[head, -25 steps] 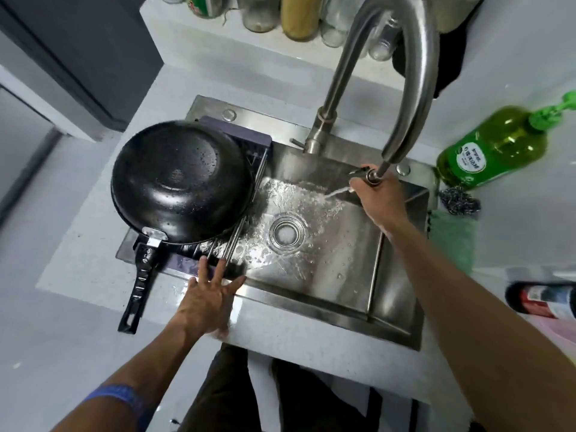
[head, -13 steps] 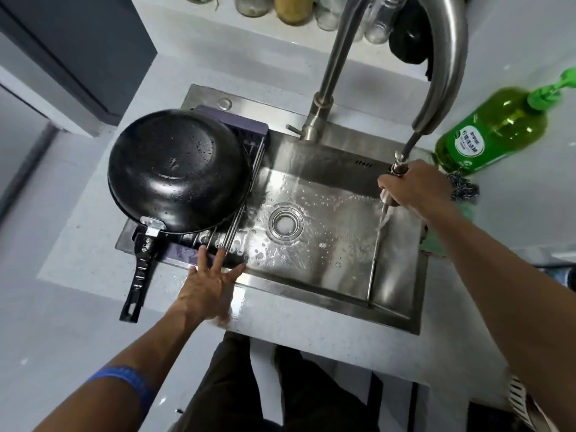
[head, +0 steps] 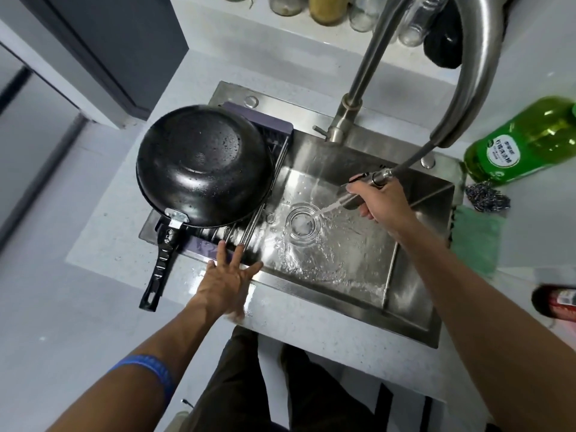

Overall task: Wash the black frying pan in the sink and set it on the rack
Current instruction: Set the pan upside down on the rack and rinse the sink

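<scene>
The black frying pan (head: 202, 165) lies upside down and wet on the rack (head: 249, 235) over the left end of the steel sink (head: 358, 272). Its handle (head: 159, 269) sticks out toward me over the counter. My left hand (head: 229, 275) rests flat, fingers spread, on the sink's front rim just beside the rack, holding nothing. My right hand (head: 378, 198) grips the pull-out spray head (head: 358, 194) of the tap (head: 467, 73) over the basin. Water streams from it onto the drain (head: 304, 222).
A green dish soap bottle (head: 523, 141) lies at the right of the sink, with a steel scourer (head: 487, 198) and a green cloth (head: 477, 238) beside it. Jars (head: 327, 7) line the back ledge. A red can (head: 558, 302) sits at the far right.
My right hand has swung the spray head from the sink's right side back toward the middle, and the stream now hits the drain. The pan and my left hand have stayed put.
</scene>
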### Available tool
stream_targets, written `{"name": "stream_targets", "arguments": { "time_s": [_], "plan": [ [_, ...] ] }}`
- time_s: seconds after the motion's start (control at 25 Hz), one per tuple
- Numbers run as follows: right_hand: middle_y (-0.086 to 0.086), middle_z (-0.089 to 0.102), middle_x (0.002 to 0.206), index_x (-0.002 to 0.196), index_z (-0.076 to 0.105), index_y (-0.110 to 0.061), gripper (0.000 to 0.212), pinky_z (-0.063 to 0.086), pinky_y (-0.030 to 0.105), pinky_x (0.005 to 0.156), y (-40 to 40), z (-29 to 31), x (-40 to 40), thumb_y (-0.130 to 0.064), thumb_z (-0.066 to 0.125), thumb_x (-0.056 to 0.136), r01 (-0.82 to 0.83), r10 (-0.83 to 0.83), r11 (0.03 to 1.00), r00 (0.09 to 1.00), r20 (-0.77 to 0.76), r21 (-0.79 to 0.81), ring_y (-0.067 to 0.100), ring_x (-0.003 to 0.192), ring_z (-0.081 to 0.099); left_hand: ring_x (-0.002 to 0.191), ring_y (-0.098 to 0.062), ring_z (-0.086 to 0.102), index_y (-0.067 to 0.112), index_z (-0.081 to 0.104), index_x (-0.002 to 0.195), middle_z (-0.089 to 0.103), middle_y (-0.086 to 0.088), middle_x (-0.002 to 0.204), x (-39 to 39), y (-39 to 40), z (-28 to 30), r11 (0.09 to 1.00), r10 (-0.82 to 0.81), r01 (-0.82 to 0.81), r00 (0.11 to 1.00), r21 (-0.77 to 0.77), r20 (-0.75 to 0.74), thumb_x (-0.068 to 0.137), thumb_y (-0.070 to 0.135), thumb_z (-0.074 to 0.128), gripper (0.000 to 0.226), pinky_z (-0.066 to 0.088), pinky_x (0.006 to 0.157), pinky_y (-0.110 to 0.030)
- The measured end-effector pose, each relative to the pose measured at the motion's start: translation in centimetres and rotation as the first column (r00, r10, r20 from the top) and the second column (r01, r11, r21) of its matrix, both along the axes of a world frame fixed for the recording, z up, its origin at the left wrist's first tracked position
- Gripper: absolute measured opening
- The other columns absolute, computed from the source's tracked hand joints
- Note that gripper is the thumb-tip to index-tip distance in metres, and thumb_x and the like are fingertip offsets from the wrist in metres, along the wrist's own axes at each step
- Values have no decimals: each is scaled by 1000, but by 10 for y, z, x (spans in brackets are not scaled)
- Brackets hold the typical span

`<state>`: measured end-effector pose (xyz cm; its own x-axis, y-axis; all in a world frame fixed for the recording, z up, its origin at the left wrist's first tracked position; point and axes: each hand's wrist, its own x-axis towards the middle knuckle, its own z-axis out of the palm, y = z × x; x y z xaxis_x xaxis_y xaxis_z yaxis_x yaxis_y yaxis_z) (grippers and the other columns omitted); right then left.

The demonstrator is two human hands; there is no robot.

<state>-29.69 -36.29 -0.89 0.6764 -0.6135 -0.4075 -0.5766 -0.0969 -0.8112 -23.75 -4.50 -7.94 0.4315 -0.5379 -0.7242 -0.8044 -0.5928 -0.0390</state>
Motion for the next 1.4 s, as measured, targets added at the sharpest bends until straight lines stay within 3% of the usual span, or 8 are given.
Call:
{"name": "stream_targets", "arguments": {
  "time_s": [0.16, 0.28, 0.44, 0.72, 1.16, 1.24, 1.4],
  "plan": [
    [-6, 71, 56, 70, 77, -33, 14, 39, 14, 37, 2, 4, 2, -35, 71, 82, -45, 45, 999, 999, 30, 3, 2, 41, 58, 138, -54, -19, 40, -5, 152, -17, -16, 159, 1, 0, -3, 1000, 18, -18, 1000, -7, -14, 98, 29, 42, 73, 17, 114, -62],
    [-9, 70, 55, 70, 76, -44, 20, 38, 11, 37, 1, 6, 4, -31, 70, 84, -63, 63, 998, 996, 56, 0, 0, 41, 59, 138, -53, -20, 42, -4, 151, -16, -16, 159, 1, 1, -4, 999, 29, -29, 999, -25, -17, 100, 26, 32, 65, 16, 114, -61],
    [-9, 70, 56, 70, 76, -44, 19, 40, 11, 38, 0, 5, 4, -32, 71, 85, -58, 58, 998, 997, 47, 1, 0, 41, 59, 139, -52, -20, 41, -6, 151, -17, -14, 159, 1, 0, -3, 999, 32, -32, 999, -2, -19, 92, 31, 58, 88, 17, 114, -60],
    [-9, 70, 56, 70, 77, -33, 19, 41, 11, 39, -2, 2, 4, -28, 69, 87, -74, 73, 997, 995, 67, 3, -2, 44, 61, 138, -51, -22, 43, -8, 151, -19, -13, 159, 0, 0, -1, 1000, 27, -26, 999, 11, -18, 90, 24, 61, 93, 16, 115, -61],
    [-10, 68, 53, 76, 74, -20, 14, 39, 11, 40, 2, 0, 6, -24, 70, 89, -50, 50, 999, 996, 75, -3, -3, 42, 57, 138, -53, -20, 43, -9, 150, -18, -15, 158, 0, 0, -4, 999, 33, -33, 999, -10, -14, 95, 36, 53, 83, 15, 114, -61],
    [-11, 72, 61, 89, 72, -21, 5, 42, 11, 42, 1, 2, 8, -19, 69, 91, -42, 40, 999, 992, 123, 17, -4, 48, 61, 138, -52, -20, 43, -9, 150, -17, -15, 159, 0, 0, -4, 999, 31, -31, 999, -18, -7, 99, 34, 43, 74, 15, 115, -61],
    [-11, 74, 74, 104, 65, -29, 22, 48, 11, 53, -6, 3, 17, -15, 72, 89, 60, -61, 998, 972, 226, 12, -6, 57, 64, 139, -51, -21, 44, -8, 149, -17, -14, 159, 1, 1, -4, 998, 34, -34, 999, -49, -4, 102, 29, 19, 56, 14, 116, -60]
  ]
}}
